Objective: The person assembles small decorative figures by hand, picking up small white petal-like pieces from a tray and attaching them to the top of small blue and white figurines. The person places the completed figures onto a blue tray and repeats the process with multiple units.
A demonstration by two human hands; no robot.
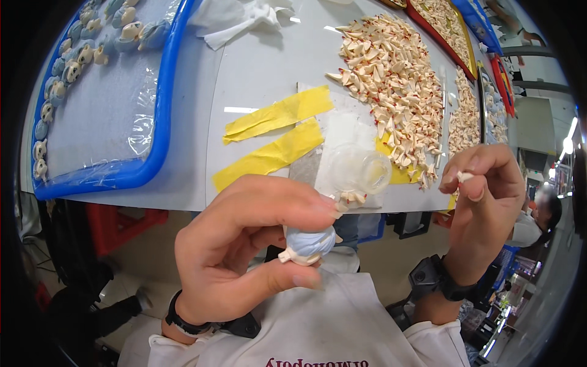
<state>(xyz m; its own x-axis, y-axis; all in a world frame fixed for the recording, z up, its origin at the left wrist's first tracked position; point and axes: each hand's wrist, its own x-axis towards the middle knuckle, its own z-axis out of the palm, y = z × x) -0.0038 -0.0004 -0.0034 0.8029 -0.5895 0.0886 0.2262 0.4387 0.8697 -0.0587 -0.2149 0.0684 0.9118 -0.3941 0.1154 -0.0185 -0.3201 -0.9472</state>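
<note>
Between thumb and forefinger, my left hand [238, 238] grips a small doll head [310, 243] with light blue hair and a cream face part, held in front of my body. My right hand [486, 196], raised to the right, pinches a tiny cream piece [465, 176] at its fingertips. Just beyond the left hand, a small clear cup [373, 171] stands at the table's near edge, with a few cream pieces beside it. A large pile of small cream pointed pieces with red ends [397, 85] spreads over the table between and beyond my hands.
A blue-rimmed tray [160, 104] at the left holds several blue-haired heads. Yellow tape strips [278, 113] lie mid-table, and crumpled white plastic [241, 21] lies behind. More trays of pieces [449, 27] stand at the far right. A person [538, 220] is at the right; a red stool [122, 229] stands below.
</note>
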